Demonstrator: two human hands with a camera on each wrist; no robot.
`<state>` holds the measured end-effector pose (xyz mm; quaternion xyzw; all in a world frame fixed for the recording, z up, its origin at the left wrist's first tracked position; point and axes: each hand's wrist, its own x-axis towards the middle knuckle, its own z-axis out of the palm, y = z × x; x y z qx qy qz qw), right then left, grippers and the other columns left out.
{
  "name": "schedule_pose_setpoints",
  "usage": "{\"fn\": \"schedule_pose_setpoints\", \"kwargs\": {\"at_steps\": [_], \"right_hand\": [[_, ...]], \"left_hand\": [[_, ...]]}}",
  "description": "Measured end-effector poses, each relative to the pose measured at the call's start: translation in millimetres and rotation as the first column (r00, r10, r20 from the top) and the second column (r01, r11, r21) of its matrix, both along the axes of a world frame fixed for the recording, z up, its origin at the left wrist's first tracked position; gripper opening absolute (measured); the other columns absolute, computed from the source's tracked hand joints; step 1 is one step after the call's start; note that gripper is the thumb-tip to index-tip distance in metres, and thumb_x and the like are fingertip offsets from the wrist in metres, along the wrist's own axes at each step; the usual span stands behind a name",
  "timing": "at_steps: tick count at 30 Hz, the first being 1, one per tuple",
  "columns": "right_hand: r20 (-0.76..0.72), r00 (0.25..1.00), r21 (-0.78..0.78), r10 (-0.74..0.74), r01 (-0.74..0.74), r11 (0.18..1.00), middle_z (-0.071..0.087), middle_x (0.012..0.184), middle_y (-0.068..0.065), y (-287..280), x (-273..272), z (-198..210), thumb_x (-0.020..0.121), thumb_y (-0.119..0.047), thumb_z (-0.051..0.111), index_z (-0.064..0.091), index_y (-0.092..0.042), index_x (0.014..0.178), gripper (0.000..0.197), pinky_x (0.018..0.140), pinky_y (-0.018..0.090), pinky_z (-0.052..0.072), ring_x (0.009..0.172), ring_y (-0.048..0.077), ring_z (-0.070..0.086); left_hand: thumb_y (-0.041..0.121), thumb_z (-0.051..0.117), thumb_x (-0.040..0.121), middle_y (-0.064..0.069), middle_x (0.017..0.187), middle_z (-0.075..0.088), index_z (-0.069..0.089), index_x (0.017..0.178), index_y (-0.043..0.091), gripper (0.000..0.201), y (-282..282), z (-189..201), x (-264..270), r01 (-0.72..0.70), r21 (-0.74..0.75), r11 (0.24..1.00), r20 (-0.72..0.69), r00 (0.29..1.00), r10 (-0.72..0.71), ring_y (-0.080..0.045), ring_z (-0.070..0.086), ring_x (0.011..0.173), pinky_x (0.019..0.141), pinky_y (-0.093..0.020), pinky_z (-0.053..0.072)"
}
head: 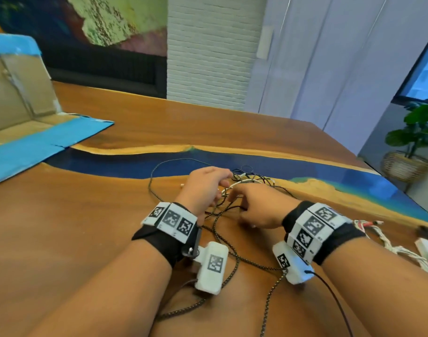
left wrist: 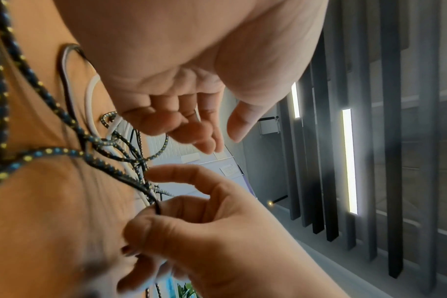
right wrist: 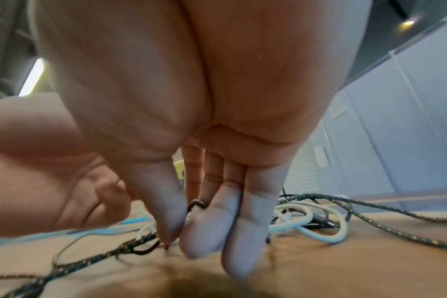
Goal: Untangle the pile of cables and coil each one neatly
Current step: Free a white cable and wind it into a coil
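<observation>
A tangle of cables [head: 247,178] lies mid-table: a dark braided cable [head: 232,259] with blue and yellow flecks, a white cable [right wrist: 306,221] and thin black ones. My right hand [head: 235,195] reaches into the near side of the tangle. Its thumb and fingers [right wrist: 207,227] pinch a thin black cable [right wrist: 197,203], which also shows in the left wrist view [left wrist: 157,207]. My left hand [head: 222,182] hovers over the left of the tangle. Its fingers [left wrist: 191,129] are loosely curled and apart from the thumb, with nothing between them. The braided cable [left wrist: 51,151] loops toward me between my wrists.
An opened cardboard box [head: 25,105] edged with blue tape lies at the far left on the wooden table [head: 62,227]. A bundle of white braided cables [head: 402,251] and a small white block [head: 427,249] lie at the right edge. A potted plant [head: 412,142] stands beyond the table.
</observation>
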<state>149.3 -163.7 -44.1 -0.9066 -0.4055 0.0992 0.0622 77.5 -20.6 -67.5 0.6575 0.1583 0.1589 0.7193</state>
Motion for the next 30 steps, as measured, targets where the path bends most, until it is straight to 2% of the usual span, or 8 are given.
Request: {"fn": "schedule_pose_setpoints", "kwargs": {"at_steps": [5,10,14,18,22,25,28,30], "right_hand": [[-0.084,0.989,0.326,-0.119,0.14,0.935,0.074,0.078,0.001,-18,11,13,0.093,-0.019,0.069,0.063,-0.023,0.103,0.012,0.069,0.034,0.059,0.066,0.014,0.07],[-0.412,0.911,0.688,0.036,0.285,0.668,0.067,0.067,0.011,-26,4,36,0.096,-0.002,0.063,0.066,-0.003,0.095,0.003,0.054,0.027,0.049,0.056,0.019,0.065],[-0.568,0.793,0.737,0.221,0.37,0.565,0.062,0.073,0.015,-29,-2,45,0.098,-0.002,0.06,0.062,0.008,0.111,0.017,0.058,0.026,0.051,0.054,0.018,0.055],[-0.63,0.697,0.748,0.343,0.428,0.506,0.067,0.09,0.02,-30,-7,42,0.098,0.002,0.057,0.061,0.002,0.124,0.027,0.066,0.031,0.059,0.06,0.021,0.06],[-0.581,0.768,0.793,0.269,0.46,0.399,0.068,0.106,0.02,-32,-6,33,0.095,0.004,0.061,0.061,-0.003,0.123,0.029,0.077,0.043,0.062,0.071,0.027,0.067],[-0.46,0.879,0.809,0.125,0.358,0.466,0.062,0.094,0.015,-39,-3,21,0.091,0.003,0.069,0.064,-0.001,0.1,0.012,0.077,0.052,0.06,0.067,0.026,0.063],[-0.428,0.903,0.668,0.043,0.285,0.688,0.069,0.083,0.009,-47,1,11,0.082,-0.007,0.081,0.068,-0.009,0.089,0.015,0.081,0.047,0.058,0.073,0.024,0.065],[-0.403,0.915,0.523,-0.039,0.265,0.81,0.073,0.093,0.004,-46,2,7,0.078,-0.014,0.086,0.07,-0.018,0.094,0.024,0.086,0.041,0.06,0.083,0.019,0.069]], "left_hand": [[0.024,0.066,0.095,-0.004,0.1,0.073,0.074,0.108,0.017,0.016,-7,-2,-1,0.117,-0.016,0.993,-0.044,0.992,-0.118,-0.014,0.067,0.074,0.056,-0.021,0.043],[0.018,0.078,0.087,0.002,0.101,0.075,0.071,0.118,0.024,0.033,-12,-6,-3,0.251,0.055,0.966,-0.041,0.968,-0.249,-0.014,0.064,0.079,0.058,-0.023,0.04],[0.015,0.078,0.087,0.012,0.082,0.072,0.074,0.116,0.023,0.03,-18,-6,-5,0.27,0.081,0.959,0.061,0.959,-0.276,-0.001,0.059,0.062,0.052,-0.015,0.04],[0.007,0.073,0.091,0.013,0.071,0.068,0.075,0.099,0.014,0.011,-21,-6,-6,0.246,0.134,0.96,0.15,0.952,-0.265,0.001,0.054,0.053,0.051,-0.014,0.041],[0.015,0.069,0.095,0.008,0.069,0.064,0.072,0.085,0.015,0.01,-16,-6,-4,0.177,0.128,0.976,0.099,0.977,-0.19,-0.007,0.048,0.052,0.051,-0.015,0.04],[0.021,0.067,0.097,0.002,0.07,0.059,0.07,0.085,0.014,0.014,-14,-6,0,0.143,0.058,0.988,0.065,0.987,-0.147,-0.01,0.048,0.051,0.051,-0.019,0.036],[0.023,0.066,0.098,0.001,0.072,0.058,0.07,0.091,0.013,0.012,-15,-4,0,0.136,-0.05,0.989,0.071,0.989,-0.132,-0.011,0.047,0.052,0.054,-0.023,0.034],[0.024,0.066,0.098,-0.001,0.075,0.057,0.069,0.09,0.012,0.015,-15,-4,0,0.115,-0.07,0.991,0.07,0.991,-0.111,-0.013,0.046,0.053,0.055,-0.025,0.034]]}}
